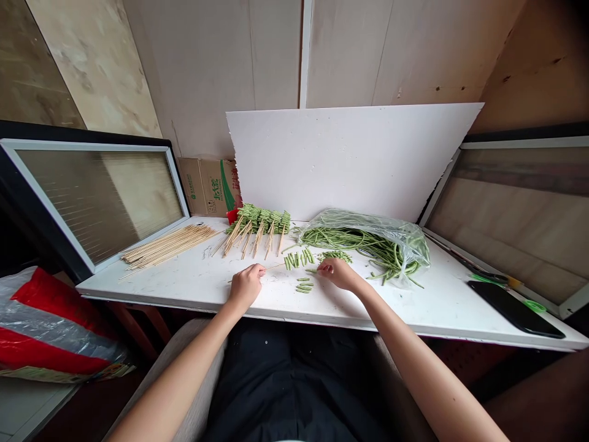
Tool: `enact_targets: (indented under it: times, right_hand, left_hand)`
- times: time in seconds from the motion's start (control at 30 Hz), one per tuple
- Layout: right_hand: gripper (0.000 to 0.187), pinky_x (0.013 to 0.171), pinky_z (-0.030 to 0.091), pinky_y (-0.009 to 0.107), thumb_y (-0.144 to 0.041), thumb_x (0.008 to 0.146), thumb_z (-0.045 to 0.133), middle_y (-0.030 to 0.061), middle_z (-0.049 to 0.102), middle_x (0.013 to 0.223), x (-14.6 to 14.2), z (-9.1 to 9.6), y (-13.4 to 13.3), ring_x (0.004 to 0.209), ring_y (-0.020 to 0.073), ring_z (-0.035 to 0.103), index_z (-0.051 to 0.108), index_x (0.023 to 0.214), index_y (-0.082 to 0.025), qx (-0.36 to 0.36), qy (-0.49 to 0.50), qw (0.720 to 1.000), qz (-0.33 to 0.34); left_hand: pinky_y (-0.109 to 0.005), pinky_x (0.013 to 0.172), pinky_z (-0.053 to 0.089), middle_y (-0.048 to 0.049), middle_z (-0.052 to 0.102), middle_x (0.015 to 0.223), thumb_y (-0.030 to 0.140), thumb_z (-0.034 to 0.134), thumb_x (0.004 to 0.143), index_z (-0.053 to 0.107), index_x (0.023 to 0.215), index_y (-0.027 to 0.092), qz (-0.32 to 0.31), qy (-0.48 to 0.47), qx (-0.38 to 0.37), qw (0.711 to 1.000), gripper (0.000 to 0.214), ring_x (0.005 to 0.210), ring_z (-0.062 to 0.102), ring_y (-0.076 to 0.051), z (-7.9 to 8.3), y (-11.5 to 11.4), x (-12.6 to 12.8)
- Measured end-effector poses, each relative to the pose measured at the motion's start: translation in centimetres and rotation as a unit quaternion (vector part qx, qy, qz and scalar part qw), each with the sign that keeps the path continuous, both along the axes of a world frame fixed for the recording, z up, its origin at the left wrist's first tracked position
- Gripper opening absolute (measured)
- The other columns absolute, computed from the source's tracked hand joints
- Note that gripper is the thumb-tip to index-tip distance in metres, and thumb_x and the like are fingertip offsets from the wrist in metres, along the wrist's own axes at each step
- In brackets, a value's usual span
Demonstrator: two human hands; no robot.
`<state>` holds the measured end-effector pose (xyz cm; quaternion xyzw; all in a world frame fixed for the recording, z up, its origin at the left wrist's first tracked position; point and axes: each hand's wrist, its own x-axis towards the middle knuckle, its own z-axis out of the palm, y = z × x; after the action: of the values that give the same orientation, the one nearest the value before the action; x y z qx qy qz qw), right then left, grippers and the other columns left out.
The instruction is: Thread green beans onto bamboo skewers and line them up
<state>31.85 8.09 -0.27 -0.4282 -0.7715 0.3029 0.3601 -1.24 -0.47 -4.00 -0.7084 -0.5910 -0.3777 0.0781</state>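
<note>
Near the right front edge of the white table [442,310], a black phone [515,309] lies flat. Left of it, a few loose bean pieces [304,285] lie near the middle. Just beyond, the left hand [247,285] is closed around a thin stick [275,266] that points right; the right hand [339,273] has its fingers drawn together, pinching one end of a short green bean piece [310,271]. The stick's tip reaches a row of upright cut beans [298,258]; how many it pierces I cannot tell. Farther right, beyond a small heap of cut pieces [335,255], long beans [343,238] lie in a clear bag [416,242]. Far left are a bundle of bare sticks [168,245], a stack of loaded skewers [262,220] and a cardboard box [205,187], beside an upright white board [350,162].
</note>
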Motion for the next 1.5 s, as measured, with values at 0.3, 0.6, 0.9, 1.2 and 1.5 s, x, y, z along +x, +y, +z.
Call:
enact_targets:
  times: [0.3, 0.6, 0.9, 1.2, 1.5]
  right_hand:
    - [0.057, 0.062, 0.043, 0.029, -0.073, 0.073, 0.079, 0.0072, 0.074, 0.086, -0.8, 0.0, -0.5, 0.07, 0.0169, 0.059, 0.075, 0.087, -0.018, -0.105, 0.247, 0.963, -0.024]
    - [0.044, 0.067, 0.045, 0.029, -0.061, 0.08, 0.075, 0.0106, 0.077, 0.1, -1.4, -0.1, -0.9, 0.085, 0.0213, 0.066, 0.075, 0.092, -0.019, -0.117, 0.279, 0.952, -0.056]
    - [0.051, 0.069, 0.045, 0.032, -0.067, 0.081, 0.074, 0.0115, 0.077, 0.094, -1.4, -0.8, -0.6, 0.077, 0.0204, 0.063, 0.074, 0.094, -0.017, -0.088, 0.242, 0.965, -0.06]
    - [0.05, 0.085, 0.051, 0.038, -0.069, 0.084, 0.069, 0.011, 0.077, 0.092, -1.6, -1.5, 0.0, 0.09, 0.0273, 0.071, 0.073, 0.093, -0.019, -0.033, 0.172, 0.984, -0.039]
    - [0.047, 0.09, 0.053, 0.041, -0.067, 0.087, 0.067, 0.0112, 0.08, 0.093, -1.4, -2.2, 0.6, 0.092, 0.0298, 0.073, 0.072, 0.092, -0.021, -0.021, 0.15, 0.988, -0.041]
  left_hand:
    - [-0.027, 0.071, 0.056, -0.0029, 0.083, 0.095, 0.003, 0.053, 0.091, 0.07, 0.094, 0.024, -0.007, 0.0, 0.009, 1.0, 0.027, 0.092, 0.079, -0.022, -0.1, 0.0, 0.0]
    - [-0.027, 0.07, 0.055, -0.0025, 0.083, 0.095, 0.004, 0.054, 0.091, 0.071, 0.094, 0.024, -0.005, -0.002, 0.009, 1.0, 0.026, 0.091, 0.079, -0.022, -0.1, -0.1, 0.1]
    - [-0.027, 0.067, 0.049, -0.0037, 0.08, 0.094, 0.012, 0.053, 0.097, 0.068, 0.099, 0.024, 0.03, -0.004, -0.008, 1.0, 0.02, 0.085, 0.075, -0.021, 0.4, -0.2, 0.2]
    - [-0.032, 0.076, 0.053, -0.0078, 0.072, 0.09, 0.017, 0.056, 0.096, 0.066, 0.087, 0.02, 0.03, -0.102, 0.006, 0.994, 0.014, 0.083, 0.069, -0.023, 0.4, 1.0, -0.5]
    - [-0.032, 0.08, 0.057, -0.0105, 0.076, 0.099, 0.013, 0.059, 0.087, 0.073, 0.099, 0.016, 0.075, -0.201, 0.028, 0.976, 0.019, 0.082, 0.071, -0.021, 2.9, 2.3, -5.1]
